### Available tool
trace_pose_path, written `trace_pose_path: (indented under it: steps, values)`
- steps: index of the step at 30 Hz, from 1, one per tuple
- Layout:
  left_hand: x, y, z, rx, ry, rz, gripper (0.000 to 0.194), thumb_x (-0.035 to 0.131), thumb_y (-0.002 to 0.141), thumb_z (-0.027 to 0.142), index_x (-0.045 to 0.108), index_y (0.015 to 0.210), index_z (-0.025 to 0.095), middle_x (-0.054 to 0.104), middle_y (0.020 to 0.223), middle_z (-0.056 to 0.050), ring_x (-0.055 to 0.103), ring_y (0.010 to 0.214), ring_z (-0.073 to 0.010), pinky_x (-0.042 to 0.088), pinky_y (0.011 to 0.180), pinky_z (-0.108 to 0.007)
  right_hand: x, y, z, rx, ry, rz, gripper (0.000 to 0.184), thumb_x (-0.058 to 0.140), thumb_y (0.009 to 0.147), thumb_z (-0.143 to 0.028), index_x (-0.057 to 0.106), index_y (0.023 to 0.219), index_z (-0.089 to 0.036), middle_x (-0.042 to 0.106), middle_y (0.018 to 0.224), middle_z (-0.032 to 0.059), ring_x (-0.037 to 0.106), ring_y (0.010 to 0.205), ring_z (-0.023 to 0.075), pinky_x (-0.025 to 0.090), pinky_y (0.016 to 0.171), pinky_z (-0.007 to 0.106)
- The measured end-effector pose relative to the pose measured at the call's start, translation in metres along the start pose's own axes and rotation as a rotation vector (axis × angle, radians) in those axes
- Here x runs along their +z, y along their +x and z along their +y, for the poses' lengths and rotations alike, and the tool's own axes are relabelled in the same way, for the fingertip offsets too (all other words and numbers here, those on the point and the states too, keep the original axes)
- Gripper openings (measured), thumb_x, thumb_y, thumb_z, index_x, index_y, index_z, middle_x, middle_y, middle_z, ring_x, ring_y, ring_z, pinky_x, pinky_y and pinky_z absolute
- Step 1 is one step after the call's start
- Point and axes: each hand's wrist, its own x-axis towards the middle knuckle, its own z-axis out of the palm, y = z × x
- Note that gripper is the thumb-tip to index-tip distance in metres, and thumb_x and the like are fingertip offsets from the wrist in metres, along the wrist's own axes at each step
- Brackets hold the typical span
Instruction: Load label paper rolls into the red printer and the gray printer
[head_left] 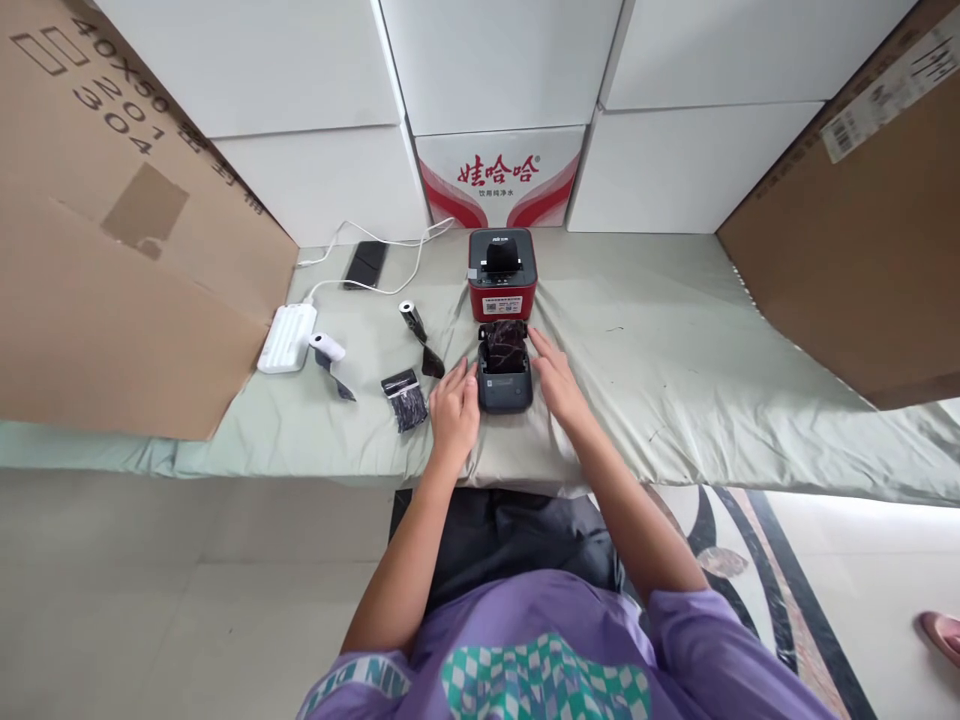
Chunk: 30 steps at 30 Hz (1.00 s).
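A small dark portable printer (505, 392) sits on the cloth-covered table with its lid (504, 340) tipped back. My left hand (454, 412) rests along its left side, fingers stretched forward and touching the casing. On the other side, my right hand (556, 380) has its fingers extended, the tips by the raised lid. Directly behind stands a red and black printer (502, 285) with dark paper or film coming out of its top. A black packet (405, 400) with a pale strip lies left of my left hand. Beyond it is a partly unrolled dark roll (412, 318).
Further left lie a white roll with a dark tail (328, 350), a white power bank (288, 338), its white cable (375, 288) and a black phone (365, 265). White boxes (499, 180) line the back; cardboard boxes (127, 230) stand at both sides.
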Motion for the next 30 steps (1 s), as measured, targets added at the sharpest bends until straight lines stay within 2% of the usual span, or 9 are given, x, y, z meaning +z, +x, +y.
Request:
trace_pose_path:
  steps: [6, 11, 13, 15, 18, 20, 22, 25, 30]
  values:
    - [0.0, 0.0, 0.0, -0.015, 0.005, -0.003, 0.062, 0.023, 0.11, 0.053, 0.067, 0.142, 0.024, 0.059, 0.157, -0.008, 0.05, 0.149, -0.0289, 0.033, 0.126, -0.053, -0.018, 0.048, 0.017, -0.083, -0.034, -0.135, 0.055, 0.044, 0.098, -0.036, 0.061, 0.15, -0.028, 0.053, 0.162, 0.0021, 0.042, 0.155, 0.0249, 0.025, 0.132, 0.049]
    - [-0.001, 0.0, 0.003, -0.007, 0.003, -0.005, 0.06, 0.025, 0.111, 0.051, 0.068, 0.142, 0.023, 0.06, 0.156, -0.009, 0.05, 0.149, -0.0281, 0.034, 0.126, -0.052, -0.017, 0.059, 0.016, -0.109, -0.091, -0.161, 0.05, 0.047, 0.098, -0.031, 0.067, 0.142, -0.02, 0.057, 0.157, 0.0102, 0.05, 0.148, 0.0227, 0.036, 0.126, 0.042]
    - [-0.001, 0.0, 0.004, -0.005, 0.001, -0.006, 0.059, 0.026, 0.111, 0.05, 0.068, 0.141, 0.023, 0.06, 0.156, -0.009, 0.05, 0.149, -0.0279, 0.034, 0.126, -0.052, -0.017, 0.06, 0.011, -0.096, -0.122, -0.13, 0.048, 0.051, 0.096, -0.031, 0.069, 0.139, -0.018, 0.06, 0.151, 0.0135, 0.061, 0.133, 0.0226, 0.046, 0.116, 0.04]
    - [-0.001, 0.0, 0.004, -0.005, 0.003, -0.009, 0.058, 0.027, 0.111, 0.049, 0.068, 0.141, 0.023, 0.06, 0.156, -0.009, 0.05, 0.149, -0.0277, 0.035, 0.126, -0.052, -0.019, 0.059, 0.003, -0.074, -0.184, -0.07, 0.044, 0.057, 0.093, -0.031, 0.074, 0.131, -0.016, 0.066, 0.137, 0.015, 0.069, 0.105, 0.0201, 0.053, 0.102, 0.037]
    - [-0.002, 0.0, 0.004, -0.008, 0.005, -0.01, 0.056, 0.028, 0.111, 0.047, 0.068, 0.141, 0.024, 0.06, 0.155, -0.008, 0.051, 0.149, -0.027, 0.034, 0.126, -0.051, -0.025, 0.059, -0.013, -0.069, -0.377, 0.013, 0.033, 0.06, 0.09, -0.03, 0.082, 0.11, -0.015, 0.071, 0.109, 0.0121, 0.065, 0.083, 0.0189, 0.053, 0.087, 0.035]
    - [-0.001, 0.0, 0.004, -0.011, 0.002, -0.012, 0.055, 0.029, 0.111, 0.046, 0.068, 0.141, 0.023, 0.061, 0.154, -0.008, 0.051, 0.148, -0.0269, 0.034, 0.126, -0.051, -0.027, 0.059, -0.027, -0.106, -0.514, -0.038, 0.029, 0.059, 0.09, -0.026, 0.083, 0.103, -0.016, 0.072, 0.097, 0.0101, 0.065, 0.082, 0.0208, 0.051, 0.081, 0.033]
    - [-0.001, 0.0, 0.004, -0.015, 0.001, -0.019, 0.053, 0.031, 0.111, 0.045, 0.068, 0.142, 0.022, 0.062, 0.154, -0.008, 0.051, 0.148, -0.0275, 0.034, 0.126, -0.052, -0.026, 0.061, -0.044, -0.125, -0.651, -0.188, 0.029, 0.059, 0.088, -0.02, 0.084, 0.102, -0.017, 0.075, 0.093, 0.0099, 0.067, 0.085, 0.023, 0.048, 0.075, 0.032]
    - [-0.001, 0.001, 0.004, -0.016, 0.01, -0.02, 0.051, 0.033, 0.11, 0.042, 0.068, 0.141, 0.022, 0.063, 0.152, -0.008, 0.052, 0.148, -0.0279, 0.035, 0.125, -0.053, -0.018, 0.067, -0.068, -0.092, -0.842, -0.39, 0.033, 0.063, 0.083, -0.012, 0.084, 0.108, -0.021, 0.079, 0.104, 0.0124, 0.071, 0.095, 0.028, 0.047, 0.075, 0.033]
    - [0.0, 0.001, 0.004, -0.016, 0.04, -0.021, 0.049, 0.034, 0.11, 0.037, 0.07, 0.139, 0.022, 0.065, 0.15, -0.008, 0.053, 0.147, -0.0287, 0.037, 0.123, -0.054, -0.006, 0.07, -0.087, -0.076, -1.066, -0.452, 0.041, 0.068, 0.081, -0.009, 0.08, 0.119, -0.019, 0.078, 0.117, 0.0178, 0.073, 0.104, 0.0362, 0.052, 0.079, 0.04]
